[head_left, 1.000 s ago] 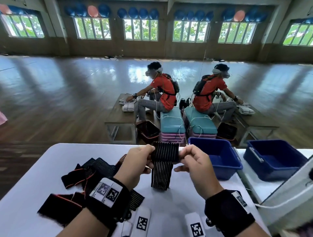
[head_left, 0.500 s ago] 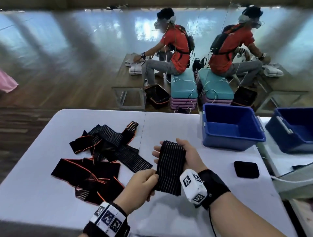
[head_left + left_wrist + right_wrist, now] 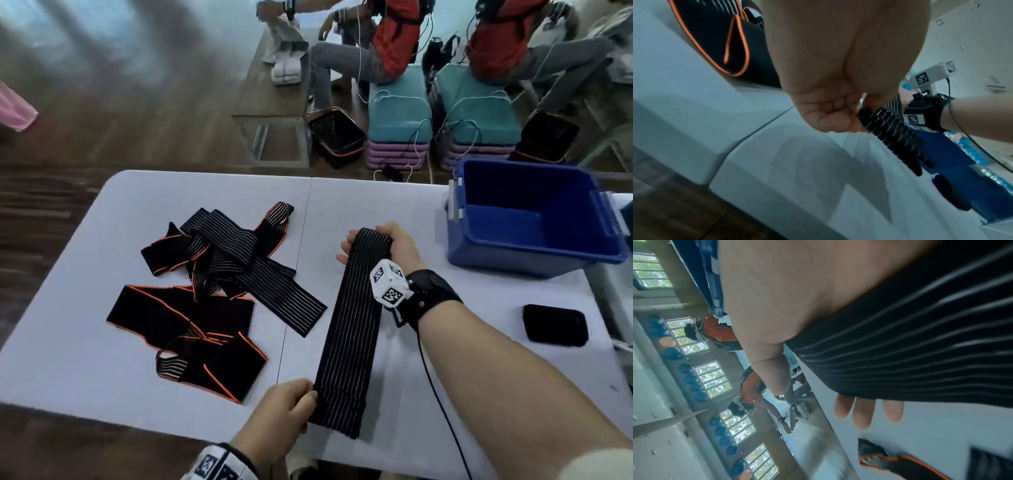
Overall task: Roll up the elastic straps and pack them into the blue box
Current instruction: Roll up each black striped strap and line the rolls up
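Note:
A black elastic strap (image 3: 352, 325) with thin white stripes is stretched lengthwise over the white table (image 3: 394, 202). My right hand (image 3: 406, 251) holds its far end, the strap (image 3: 920, 345) lying across the palm with the fingertips (image 3: 861, 415) showing beyond its edge. My left hand (image 3: 284, 411) pinches the near corner of the strap (image 3: 896, 138) with curled fingers (image 3: 828, 113) by the table's front edge. The blue box (image 3: 513, 260) stands open at the back right, right of my right hand; no straps show inside. Several unrolled black straps with orange trim (image 3: 219, 274) lie piled on the left.
A small black pad (image 3: 555, 325) lies on the table in front of the blue box. Beyond the table's far edge are a low bench (image 3: 274, 102), stacked teal and purple cushions (image 3: 397, 126) and a seated person in a red shirt (image 3: 394, 37) beside a mirror.
The strap, bunched between both hands a second ago, is now drawn out long. My left hand moved back to the front edge and my right hand moved away. The head view tilted down.

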